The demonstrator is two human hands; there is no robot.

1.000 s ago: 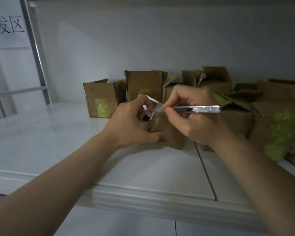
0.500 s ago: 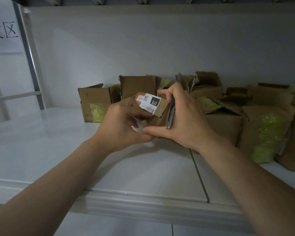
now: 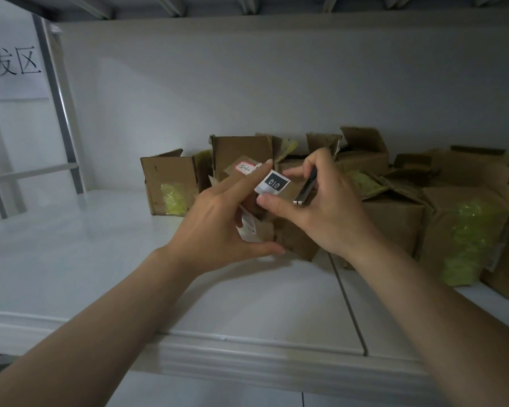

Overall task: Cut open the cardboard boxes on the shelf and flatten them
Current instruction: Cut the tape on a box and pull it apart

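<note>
The left hand (image 3: 218,227) had its fingers spread around the near side of a small cardboard box (image 3: 294,239): the thumb lay along the box's lower edge, the forefinger stretched up to the top flap, and the others were tucked against the side over a white paper label (image 3: 249,227). The right hand (image 3: 321,207) pinched the box's upper part between thumb and forefinger, by a white tag with a black patch reading "010" (image 3: 272,183), while its remaining fingers curled around a slim metal utility knife (image 3: 305,190), held nearly upright against the palm. The box stood on the white shelf (image 3: 115,259) close to its front edge. Behind and to the right stood more brown boxes (image 3: 171,186), several already open, with yellow-green material showing.
</note>
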